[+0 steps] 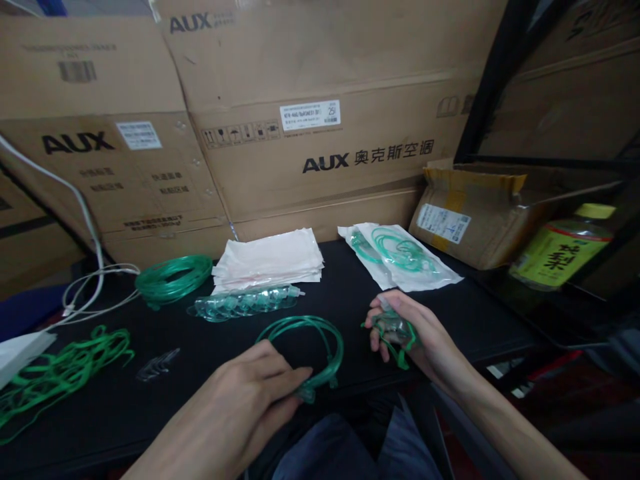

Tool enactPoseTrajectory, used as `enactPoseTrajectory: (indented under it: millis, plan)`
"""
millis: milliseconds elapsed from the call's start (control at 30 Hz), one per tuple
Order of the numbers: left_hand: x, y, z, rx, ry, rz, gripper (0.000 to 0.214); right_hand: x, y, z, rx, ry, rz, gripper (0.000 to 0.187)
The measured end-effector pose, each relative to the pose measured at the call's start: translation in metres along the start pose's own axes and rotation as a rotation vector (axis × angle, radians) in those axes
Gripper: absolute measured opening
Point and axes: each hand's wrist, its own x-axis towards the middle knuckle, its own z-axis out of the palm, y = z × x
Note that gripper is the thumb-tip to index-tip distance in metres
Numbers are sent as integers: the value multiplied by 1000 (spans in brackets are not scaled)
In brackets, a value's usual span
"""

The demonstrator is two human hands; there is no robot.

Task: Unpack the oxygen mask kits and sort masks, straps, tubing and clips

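My left hand point(255, 383) is closed on a coil of green tubing point(336, 347) near the table's front edge, pinching it close to its connector. In my right hand point(415, 320) lies a clear green oxygen mask point(395, 328) with a green elastic strap, the fingers curled round it. Beyond my left hand several similar masks point(245, 302) are nested in a row. Behind them is a stack of white packets point(270, 257). Two clear-fronted bags with green tubing point(400, 257) lie past my right hand.
At left are a larger green tubing coil point(173, 279), a heap of green elastic straps point(65, 367), small clear plastic parts point(157, 365) and a white cable point(83, 193). Large cardboard boxes point(320, 187) stand behind. An opened carton point(465, 213) and a yellow-capped bottle point(560, 247) are at right.
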Motion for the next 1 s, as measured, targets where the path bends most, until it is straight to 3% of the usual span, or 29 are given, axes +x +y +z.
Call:
enactPoseTrajectory:
  millis: [200,333,467,733,900,1000]
  plan:
    - [-4,-4,25,26,-123,-165,39,-2,-2,3,-18,9,-3,33]
    - [-3,-6,30,-18,-94,-215,23,-3,0,1,-82,-20,-13,36]
    - [6,3,28,53,-58,-314,26,-4,1,-1,-247,-145,-13,37]
    - [25,10,48,154,90,-281,30,-8,-9,10,-546,-331,71,42]
    - [37,20,66,301,200,-336,28,-11,-10,10,-557,-331,92,40]
    - [43,29,70,299,196,-381,24,-11,-8,11,-419,-305,143,38]
